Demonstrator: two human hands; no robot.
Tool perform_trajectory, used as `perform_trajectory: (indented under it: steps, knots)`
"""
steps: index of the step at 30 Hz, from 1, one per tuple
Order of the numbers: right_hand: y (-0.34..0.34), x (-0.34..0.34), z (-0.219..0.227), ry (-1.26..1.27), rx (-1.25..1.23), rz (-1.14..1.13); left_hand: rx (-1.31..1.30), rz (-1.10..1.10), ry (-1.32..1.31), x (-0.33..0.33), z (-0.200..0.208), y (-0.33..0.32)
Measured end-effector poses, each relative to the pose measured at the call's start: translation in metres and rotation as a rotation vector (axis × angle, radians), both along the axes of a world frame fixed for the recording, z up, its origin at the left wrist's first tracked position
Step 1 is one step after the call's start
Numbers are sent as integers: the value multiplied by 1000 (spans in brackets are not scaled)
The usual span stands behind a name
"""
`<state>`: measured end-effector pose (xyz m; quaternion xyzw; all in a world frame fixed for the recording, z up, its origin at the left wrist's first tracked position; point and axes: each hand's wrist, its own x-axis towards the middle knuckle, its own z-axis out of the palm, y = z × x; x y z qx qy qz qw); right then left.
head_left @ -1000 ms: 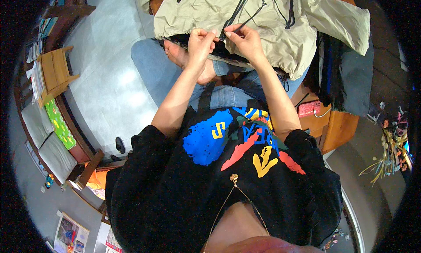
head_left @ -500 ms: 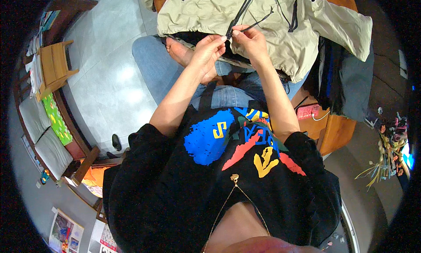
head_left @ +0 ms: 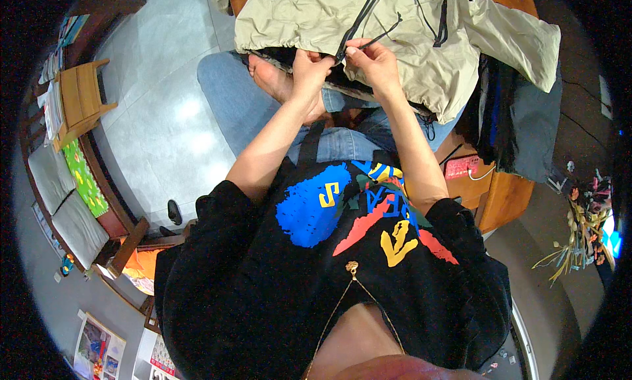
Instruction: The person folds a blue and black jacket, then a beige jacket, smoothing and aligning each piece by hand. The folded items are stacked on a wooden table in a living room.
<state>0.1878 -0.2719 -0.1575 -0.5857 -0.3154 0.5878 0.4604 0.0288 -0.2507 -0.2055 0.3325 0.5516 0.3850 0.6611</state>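
A beige jacket [head_left: 309,14] with black zippers and black cords lies spread across my lap, its hem toward me. My left hand [head_left: 311,72] is closed on the hem beside the lower end of the black front zipper [head_left: 355,26], thumb on top, other fingers tucked beneath the cloth. Close to its right, my right hand [head_left: 375,65] pinches at that same zipper end between thumb and forefinger. A thin black cord [head_left: 388,30] runs up and right from the right hand's fingers. The exact piece between the fingertips is too small to make out.
Dark garments [head_left: 520,116] hang at the right beside a wooden seat [head_left: 507,199] bearing a red phone-like item [head_left: 462,166] with a white cable. Dried flowers [head_left: 579,232] stand far right. A wooden stool [head_left: 82,103] and cushioned bench [head_left: 79,228] are on the left.
My left hand has shifted slightly left and turned, its fingers now tucked under the hem. My right hand stays almost in place at the zipper end.
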Motion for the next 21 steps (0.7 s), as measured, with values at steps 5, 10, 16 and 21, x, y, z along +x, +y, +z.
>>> perform_trajectory:
  steps: [5,10,16,21]
  knots:
    - [1,-1,-6,-145,78,14,28,-81,5,-2,4,-4]
    - [1,-1,-6,-510,139,162,-309,-133,-356,-10,9,7]
    - [-4,-3,13,-983,240,344,0,-319,276,0,1,13]
    - [-6,-14,23,-1059,222,315,241,-443,484,-7,4,17]
